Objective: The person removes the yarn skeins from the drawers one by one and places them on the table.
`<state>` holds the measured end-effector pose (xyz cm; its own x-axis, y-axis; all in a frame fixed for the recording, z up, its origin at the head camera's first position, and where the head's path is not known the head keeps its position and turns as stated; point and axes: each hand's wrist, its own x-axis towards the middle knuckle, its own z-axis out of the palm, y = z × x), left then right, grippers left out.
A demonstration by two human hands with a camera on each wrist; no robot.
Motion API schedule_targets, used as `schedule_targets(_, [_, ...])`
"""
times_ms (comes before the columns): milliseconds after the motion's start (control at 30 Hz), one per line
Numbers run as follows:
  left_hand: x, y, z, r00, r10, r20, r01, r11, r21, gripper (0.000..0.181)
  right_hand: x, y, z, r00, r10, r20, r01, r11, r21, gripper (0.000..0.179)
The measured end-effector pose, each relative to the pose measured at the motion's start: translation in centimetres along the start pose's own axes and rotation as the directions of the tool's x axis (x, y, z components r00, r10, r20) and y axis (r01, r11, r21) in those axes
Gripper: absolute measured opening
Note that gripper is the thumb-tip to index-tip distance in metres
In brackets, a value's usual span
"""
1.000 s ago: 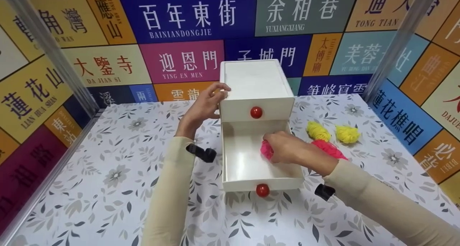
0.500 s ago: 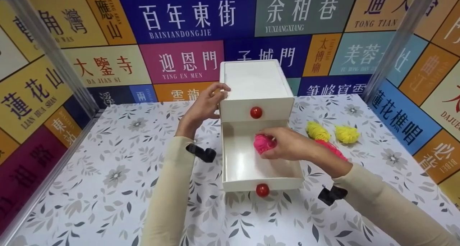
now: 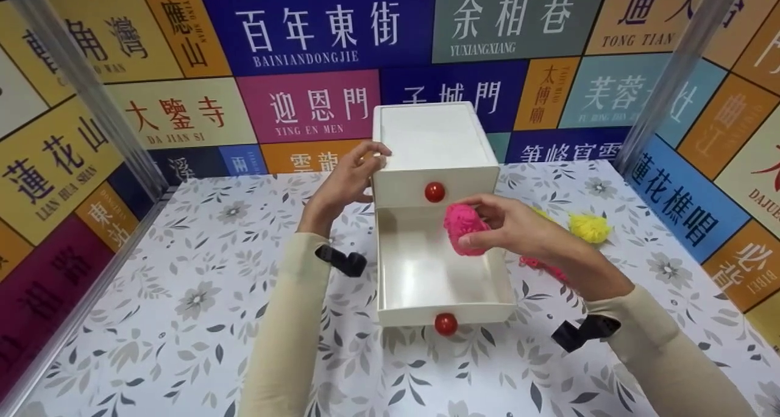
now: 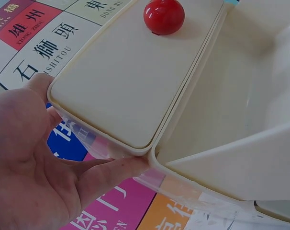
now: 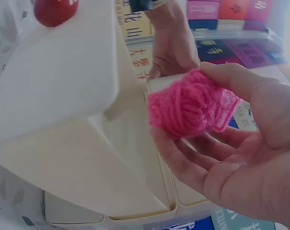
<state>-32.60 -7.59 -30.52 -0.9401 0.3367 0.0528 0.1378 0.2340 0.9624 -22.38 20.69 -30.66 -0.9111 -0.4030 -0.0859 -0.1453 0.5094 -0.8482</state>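
Sleeves, two, cream (image 3: pixel 289 319), each with a black strap-on camera (image 3: pixel 585 331) at the wrist; cut off at the lower edge.

Lower drawer (image 3: pixel 414 315), one, white, pulled out toward the person; red knob (image 3: pixel 446 324) at the middle of its front.

Right hand (image 3: pixel 518 225), the nearer of the two to the yarn; thumb and fingers pinch a pink yarn ball (image 3: pixel 463 225). In the head view the ball lies at the fingertips, left of the palm, against the rear part of the lower drawer; long axis nearly upright, slightly leaning, crossing the line of the fingers. Height over the drawer floor cannot be told.

Second pink-red yarn ball (image 3: pixel 551 270), on the patterned cloth (image 3: pixel 201 344), right of the drawer; mostly hidden by the right wrist.

Left hand (image 3: pixel 348 176), gripping the cabinet (image 3: pixel 432 136) at its left: fingers bent over the top edge, thumb against the side.

Upper drawer (image 3: pixel 399 188), one, pushed in, with its own red knob.

Yellow yarn balls, two: one (image 3: pixel 590 228) in plain sight, its neighbour (image 3: pixel 541 213) barely showing behind the right hand.

Wall (image 3: pixel 317 33), coloured panels with lettering, partly covered by the cabinet.
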Motion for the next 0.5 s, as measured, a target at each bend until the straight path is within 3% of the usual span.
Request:
schedule_targets(200, [0.0,-0.1,0.0,1.0,0.006,0.013,-0.006,1.0,0.001,0.022,-0.6,1.5,-1.4,0.999,-0.033,-0.013,0.035,0.992,0.118,0.063])
schedule_targets(300, [0.0,-0.1,-0.1,1.0,0.01,0.014,-0.01,1.0,0.01,0.022,-0.8,2.5,-1.9,0.996,-0.092,-0.011,0.092,0.971,0.222,0.062])
schedule_targets(367, [0.0,-0.1,-0.1,1.0,0.011,0.013,-0.011,1.0,0.013,0.022,-1.0,3.2,-2.2,0.989,-0.149,-0.003,0.142,0.941,0.307,0.061])
schedule_targets(500, [0.0,-0.1,0.0,1.0,0.014,0.014,-0.014,1.0,0.005,0.022,-1.4,4.6,-2.8,0.964,-0.266,0.01,0.23,0.849,0.475,0.058])
